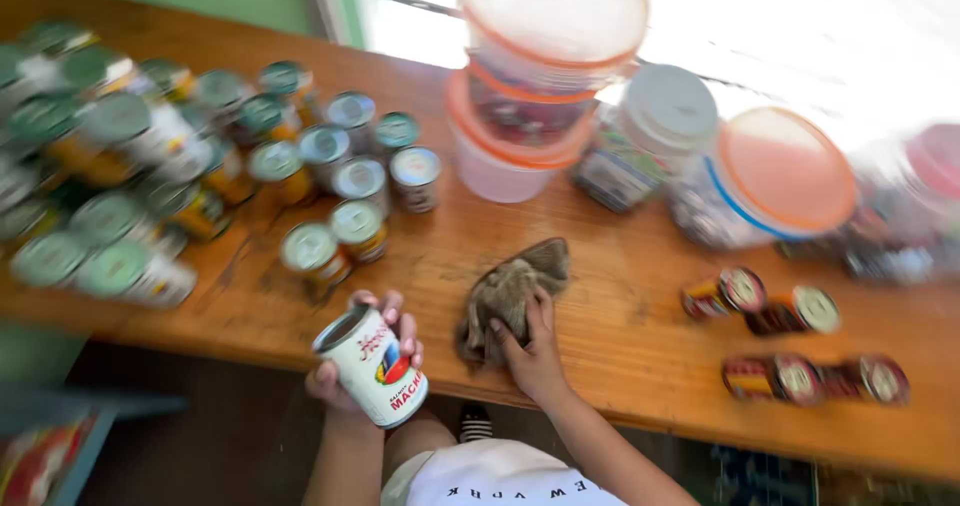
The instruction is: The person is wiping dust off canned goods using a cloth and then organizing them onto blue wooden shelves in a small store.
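Left hand (365, 361) fingers wrapped around a white tin (374, 364), contents not visible. Right hand (530, 351) fingers pinching a brown cloth (510, 294) on the wooden table (620, 336). Tin cluster (180, 176) at 10 o'clock; blurred lidded tubs (540, 96), probably plastic, at 12.

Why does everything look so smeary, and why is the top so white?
Head view: the cans on the left and the tubs on the right are smeared by motion blur; the window glare washes out the top right; the can in the left hand and the cloth under the right hand are sharpest.
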